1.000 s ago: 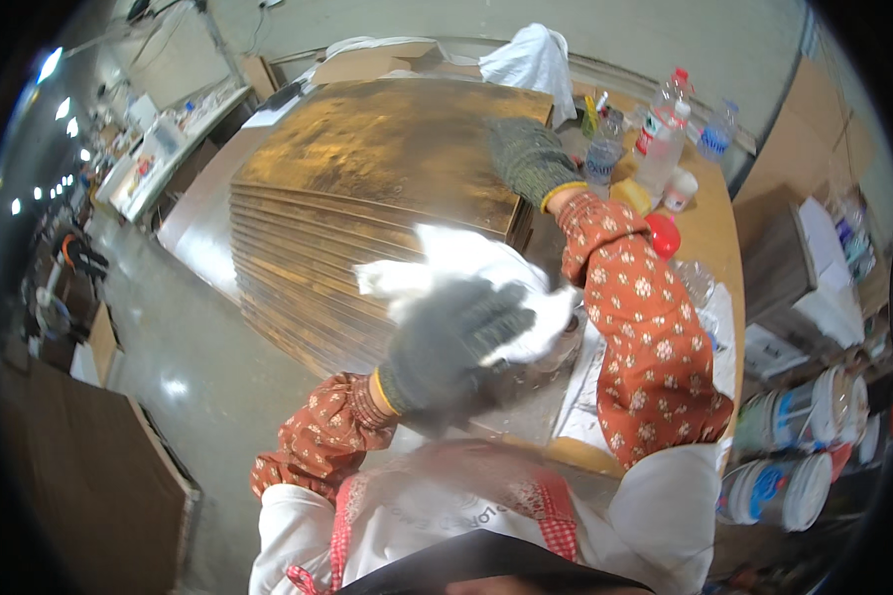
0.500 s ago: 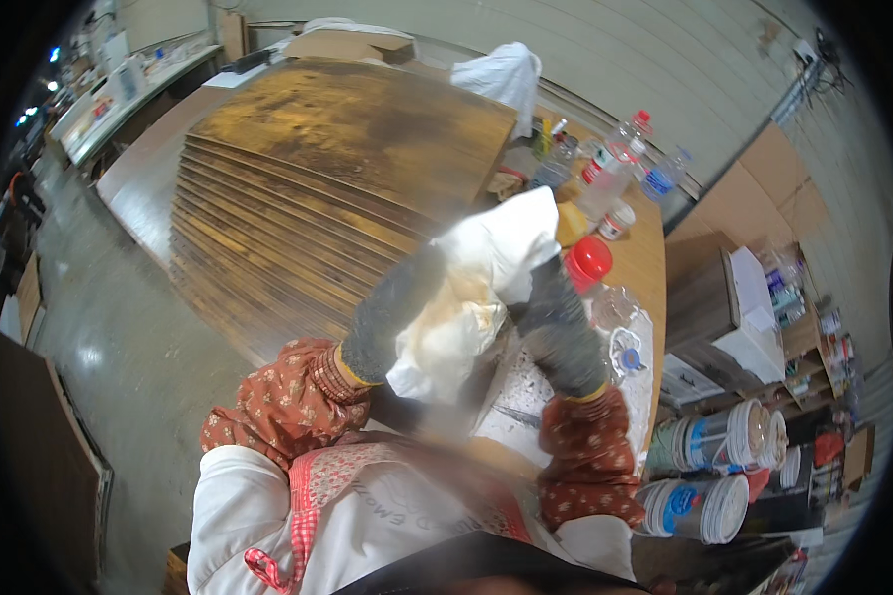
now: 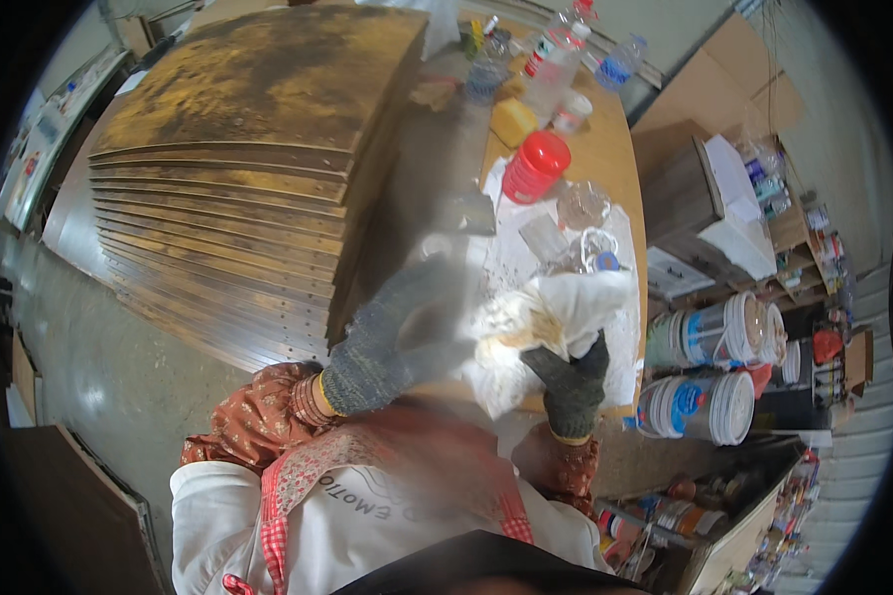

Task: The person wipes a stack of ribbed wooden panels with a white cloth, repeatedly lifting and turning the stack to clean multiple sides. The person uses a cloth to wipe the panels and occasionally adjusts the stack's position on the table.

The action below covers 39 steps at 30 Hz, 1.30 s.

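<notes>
My right hand [image 3: 571,389], in a dark grey knitted glove, grips the near edge of a crumpled white cloth [image 3: 511,332] with brownish stains. The cloth hangs over the paper-covered right part of the table. Left of it is my left hand [image 3: 392,342], gloved the same way; motion blurs its fingers, and I cannot tell whether they touch the cloth. Beside that hand rises a stack of brown-stained wooden panels [image 3: 238,89], its top mottled yellow and dark. A red-lidded jar [image 3: 536,167] stands beyond the cloth.
Plastic bottles [image 3: 556,74], a yellow sponge [image 3: 513,121] and a small white jar [image 3: 572,112] stand at the table's far right. A clear container with a blue cap [image 3: 605,260] lies near the cloth. White buckets [image 3: 704,407] stand right of the table, by a dark cabinet [image 3: 680,213].
The cloth has moved from in front of the panels toward the right, over the papered area. My right hand came nearer to me with it; my left hand's fingers blurred. The view has shifted.
</notes>
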Available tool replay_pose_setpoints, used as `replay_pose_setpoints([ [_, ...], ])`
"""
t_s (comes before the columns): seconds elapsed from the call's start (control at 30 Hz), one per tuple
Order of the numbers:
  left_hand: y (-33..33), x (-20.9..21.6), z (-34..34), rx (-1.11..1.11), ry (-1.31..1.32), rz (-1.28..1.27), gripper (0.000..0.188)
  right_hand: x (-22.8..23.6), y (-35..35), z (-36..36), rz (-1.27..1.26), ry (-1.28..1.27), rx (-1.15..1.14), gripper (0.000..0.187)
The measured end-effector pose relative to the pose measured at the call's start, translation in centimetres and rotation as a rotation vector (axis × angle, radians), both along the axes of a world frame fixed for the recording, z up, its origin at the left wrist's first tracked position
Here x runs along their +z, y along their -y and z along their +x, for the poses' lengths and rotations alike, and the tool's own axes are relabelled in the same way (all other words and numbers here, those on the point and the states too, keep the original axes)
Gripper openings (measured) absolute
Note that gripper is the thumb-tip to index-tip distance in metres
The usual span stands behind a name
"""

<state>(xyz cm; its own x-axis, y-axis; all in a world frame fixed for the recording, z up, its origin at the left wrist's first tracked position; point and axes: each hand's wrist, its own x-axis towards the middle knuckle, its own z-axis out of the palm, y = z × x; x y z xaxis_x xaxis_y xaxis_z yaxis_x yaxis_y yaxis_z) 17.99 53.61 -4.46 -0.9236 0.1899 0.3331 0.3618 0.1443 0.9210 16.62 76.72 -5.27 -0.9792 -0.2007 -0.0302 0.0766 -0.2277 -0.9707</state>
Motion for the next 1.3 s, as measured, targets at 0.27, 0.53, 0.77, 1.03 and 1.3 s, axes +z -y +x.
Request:
replay_pose_setpoints([
  [0.27,-2.9,0.0,0.9,-0.044,0.440,-0.201,0.060,-5.2,-0.8,2.0,0.873,-0.327,-0.210,0.042],
  [0.53,-3.7,-2.0,1.4,0.015,0.310,-0.066,0.048,-4.5,-0.7,1.2,0.829,-0.575,-0.398,0.023],
  [0.77,-4.2,-3.7,2.2,-0.084,0.424,0.228,0.057,-5.9,-2.8,1.6,0.867,-0.728,-0.244,0.035],
  [1.03,-4.1,-4.8,2.6,-0.060,0.399,0.317,0.046,-7.7,-3.6,2.3,0.724,-0.972,-0.198,0.045],
  [1.3,-4.4,-4.4,2.8,-0.213,0.319,0.320,0.042,-8.1,-2.6,3.3,0.022,0.311,0.210,0.071],
])
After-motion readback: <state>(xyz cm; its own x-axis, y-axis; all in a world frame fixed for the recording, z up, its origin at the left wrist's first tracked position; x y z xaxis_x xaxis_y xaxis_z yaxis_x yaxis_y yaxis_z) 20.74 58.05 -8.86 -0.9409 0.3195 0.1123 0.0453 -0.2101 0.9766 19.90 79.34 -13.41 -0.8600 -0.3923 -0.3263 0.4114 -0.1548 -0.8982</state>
